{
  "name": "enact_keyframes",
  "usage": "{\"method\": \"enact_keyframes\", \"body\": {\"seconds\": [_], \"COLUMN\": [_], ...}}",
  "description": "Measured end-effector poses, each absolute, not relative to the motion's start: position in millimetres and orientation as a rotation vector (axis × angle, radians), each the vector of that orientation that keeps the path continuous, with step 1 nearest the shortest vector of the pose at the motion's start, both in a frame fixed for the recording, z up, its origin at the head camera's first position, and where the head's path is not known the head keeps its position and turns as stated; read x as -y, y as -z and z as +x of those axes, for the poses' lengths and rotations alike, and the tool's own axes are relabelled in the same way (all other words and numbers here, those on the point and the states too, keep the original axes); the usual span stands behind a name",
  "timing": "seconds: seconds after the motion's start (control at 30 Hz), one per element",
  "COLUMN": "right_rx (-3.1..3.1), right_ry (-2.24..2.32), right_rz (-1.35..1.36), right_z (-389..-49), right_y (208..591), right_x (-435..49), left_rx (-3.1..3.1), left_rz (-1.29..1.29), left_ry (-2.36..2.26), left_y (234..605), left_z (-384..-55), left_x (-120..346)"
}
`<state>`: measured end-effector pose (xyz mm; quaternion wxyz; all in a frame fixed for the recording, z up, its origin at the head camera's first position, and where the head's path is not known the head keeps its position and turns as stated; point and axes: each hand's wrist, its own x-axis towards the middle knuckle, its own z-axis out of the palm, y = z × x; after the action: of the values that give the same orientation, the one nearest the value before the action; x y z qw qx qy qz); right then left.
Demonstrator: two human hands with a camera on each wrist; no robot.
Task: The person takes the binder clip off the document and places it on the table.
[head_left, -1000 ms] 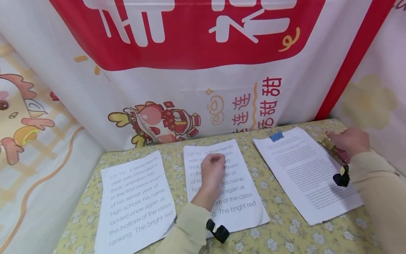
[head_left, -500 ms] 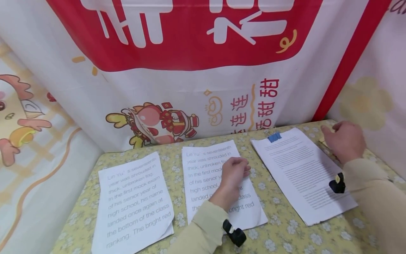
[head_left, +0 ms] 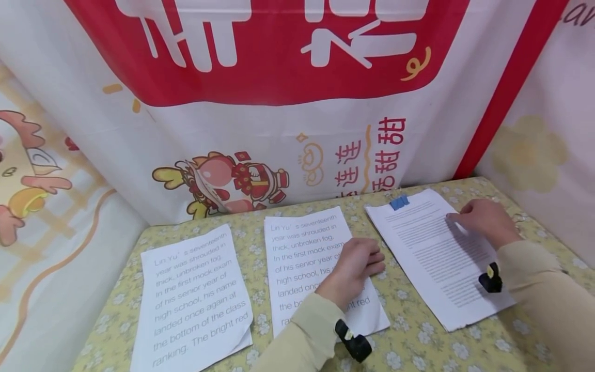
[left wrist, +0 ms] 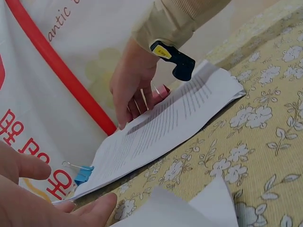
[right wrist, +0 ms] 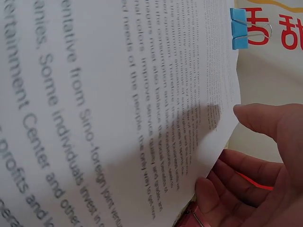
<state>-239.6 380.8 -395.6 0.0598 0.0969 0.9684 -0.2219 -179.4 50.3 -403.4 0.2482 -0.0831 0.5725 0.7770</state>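
Observation:
A stack of printed paper lies at the right of the table, a blue binder clip on its far left corner. My right hand is at its right edge. In the right wrist view the thumb is above the edge, apart from the fingers, which touch the paper's side. A pink binder clip is beside that hand, partly hidden. My left hand hovers over the right edge of the middle large-print sheets, fingers loosely bent, holding nothing.
Another set of large-print sheets lies at the left, its lower right corner curling. A yellow floral cloth covers the table. Printed fabric hangings stand along the back and sides.
My right hand has moved left from beside the stack to its right edge. My left hand has moved right and slightly nearer across the middle sheets.

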Motion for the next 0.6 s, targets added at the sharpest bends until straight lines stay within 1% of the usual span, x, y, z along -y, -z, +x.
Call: {"method": "enact_keyframes", "body": {"seconds": [0.47,0.6], "right_rx": [-2.728,-2.65], "right_ry": [0.938,0.943], "right_rz": [0.355,0.323], "right_z": [-239.1,-238.4], "right_y": [400.7,399.3], "right_x": [-383.7,-382.9], "left_rx": [-1.571,-1.622], "left_rz": [-0.272,-0.305], "left_ry": [-2.113,-2.11], "left_y": [406.6,410.0], "left_z": [-180.0,-181.9], "left_x": [-67.4,-73.1]}}
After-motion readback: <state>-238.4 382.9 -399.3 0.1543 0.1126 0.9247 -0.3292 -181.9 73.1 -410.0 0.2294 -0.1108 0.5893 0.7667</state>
